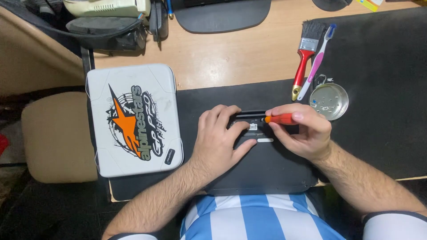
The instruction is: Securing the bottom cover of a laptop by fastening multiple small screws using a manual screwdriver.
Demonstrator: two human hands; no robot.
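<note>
Orange-handled screwdriver (pixel 280 118) pinched in my right hand (pixel 304 133) fingers; left hand (pixel 218 138) fingers spread, pressing the flat black plastic device (pixel 267 164).

Under both hands, a black device (pixel 267 166) is showing a matt, smooth plastic shell. The right hand (pixel 304 133) is pinching a screwdriver (pixel 280 118) with a glossy orange plastic handle, while the left hand (pixel 218 138) is pressing flat on the shell. Beyond the right hand, a shallow round tin (pixel 329 101) is gleaming as bare, shiny metal; beside it a paintbrush (pixel 307 53) is showing a glossy red handle, bright metal ferrule and dark bristles, and a toothbrush (pixel 318 60) smooth pink-and-white plastic. A dark matt mat (pixel 382 80) is covering pale, smooth wood-look desk (pixel 231 58). Left of the left hand, a grey case (pixel 133 118) is looking satin-smooth.
</note>
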